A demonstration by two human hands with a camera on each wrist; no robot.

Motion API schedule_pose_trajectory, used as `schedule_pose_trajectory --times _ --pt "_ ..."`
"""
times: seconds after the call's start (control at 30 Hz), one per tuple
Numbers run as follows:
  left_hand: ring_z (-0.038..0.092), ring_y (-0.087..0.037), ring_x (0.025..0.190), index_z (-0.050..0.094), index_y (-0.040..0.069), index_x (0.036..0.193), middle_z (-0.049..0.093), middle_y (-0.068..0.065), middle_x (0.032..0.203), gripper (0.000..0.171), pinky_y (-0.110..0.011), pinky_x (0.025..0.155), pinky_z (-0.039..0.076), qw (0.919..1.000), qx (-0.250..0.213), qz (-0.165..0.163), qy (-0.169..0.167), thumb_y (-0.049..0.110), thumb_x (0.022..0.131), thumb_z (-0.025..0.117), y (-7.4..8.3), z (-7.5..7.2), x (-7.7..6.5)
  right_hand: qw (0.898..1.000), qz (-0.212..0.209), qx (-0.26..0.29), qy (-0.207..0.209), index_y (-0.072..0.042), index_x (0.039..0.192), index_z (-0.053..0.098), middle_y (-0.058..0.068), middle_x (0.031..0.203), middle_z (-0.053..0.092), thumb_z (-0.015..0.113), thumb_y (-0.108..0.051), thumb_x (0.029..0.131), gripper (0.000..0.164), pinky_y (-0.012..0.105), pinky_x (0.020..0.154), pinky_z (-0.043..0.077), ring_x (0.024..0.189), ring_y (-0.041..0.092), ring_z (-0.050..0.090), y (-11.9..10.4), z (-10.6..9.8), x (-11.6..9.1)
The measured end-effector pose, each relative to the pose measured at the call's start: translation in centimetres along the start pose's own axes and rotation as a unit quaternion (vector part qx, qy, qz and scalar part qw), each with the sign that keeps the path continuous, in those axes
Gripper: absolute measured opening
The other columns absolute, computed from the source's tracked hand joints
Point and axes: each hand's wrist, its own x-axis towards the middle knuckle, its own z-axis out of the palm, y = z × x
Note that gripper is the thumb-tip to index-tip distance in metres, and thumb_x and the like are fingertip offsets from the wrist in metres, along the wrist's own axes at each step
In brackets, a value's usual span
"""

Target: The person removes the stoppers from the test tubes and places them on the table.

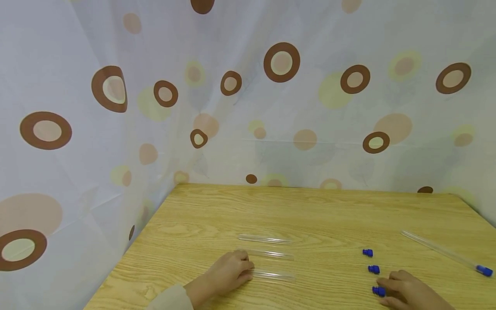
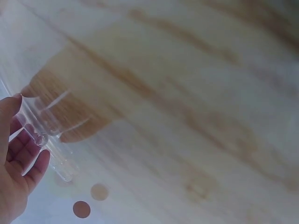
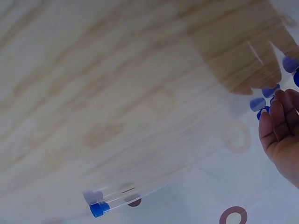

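Three clear test tubes lie in a rough row at mid-table in the head view: a far one (image 1: 265, 239), a middle one (image 1: 271, 254) and a near one (image 1: 274, 274). My left hand (image 1: 230, 273) grips the left end of the near tube between curled fingers and thumb. Over on the right, three small blue caps form a line: the far cap (image 1: 367, 252), the middle cap (image 1: 373, 269) and the near cap (image 1: 379, 291). Finger and thumb of my right hand (image 1: 407, 290) pinch the near cap from either side. In the right wrist view that cap sits at the frame's edge.
A clear tube (image 1: 441, 251) fitted with a blue cap (image 1: 484, 270) lies slanted at the right of the wooden table (image 1: 217, 206). A white curtain (image 1: 240, 38) printed with brown rings borders the table's back and left side.
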Motion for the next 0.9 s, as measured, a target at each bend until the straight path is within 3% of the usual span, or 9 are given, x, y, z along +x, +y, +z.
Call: schedule_pose_trajectory --times 0.27,0.53,0.7,0.9 --pt "0.05 0.001 0.075 0.07 0.013 0.098 0.06 0.005 0.087 0.019 -0.01 0.067 0.046 1.0 0.002 -0.002 0.005 0.027 0.087 0.065 -0.2 0.3 0.0 1.0 0.022 0.012 -0.017 0.005 0.096 0.067 -0.018 0.08 0.046 0.075 -0.016 0.075 0.031 0.01 0.052 0.025 0.072 -0.011 0.026 0.1 -0.4 -0.2" --pt "0.051 -0.001 0.078 0.069 0.014 0.099 0.06 0.004 0.09 0.019 -0.01 0.068 0.046 0.9999 -0.005 0.005 0.016 0.028 0.087 0.065 -0.2 0.3 -0.2 0.999 0.016 -0.022 -0.04 0.002 0.092 0.066 -0.016 0.077 0.05 0.074 -0.017 0.077 0.026 0.014 0.049 0.028 0.069 -0.011 0.03 0.2 -1.0 -0.1" --pt "0.053 -0.003 0.081 0.069 0.015 0.102 0.061 0.003 0.093 0.019 -0.012 0.071 0.048 0.9994 -0.02 0.008 0.028 0.027 0.088 0.064 -0.2 0.2 -0.3 0.998 0.002 -0.06 -0.01 0.001 0.09 0.068 -0.008 0.078 0.057 0.077 -0.02 0.074 0.028 0.016 0.049 0.034 0.071 -0.007 0.04 0.5 -1.1 -0.3" --pt "0.054 -0.004 0.082 0.069 0.013 0.1 0.062 0.002 0.094 0.02 -0.012 0.072 0.048 0.9989 -0.014 0.024 0.039 0.027 0.087 0.065 0.0 0.0 0.3 0.996 0.039 -0.075 0.021 0.001 0.087 0.068 -0.007 0.079 0.056 0.081 -0.021 0.068 0.032 0.016 0.049 0.039 0.075 -0.009 0.042 0.5 -1.2 -0.9"
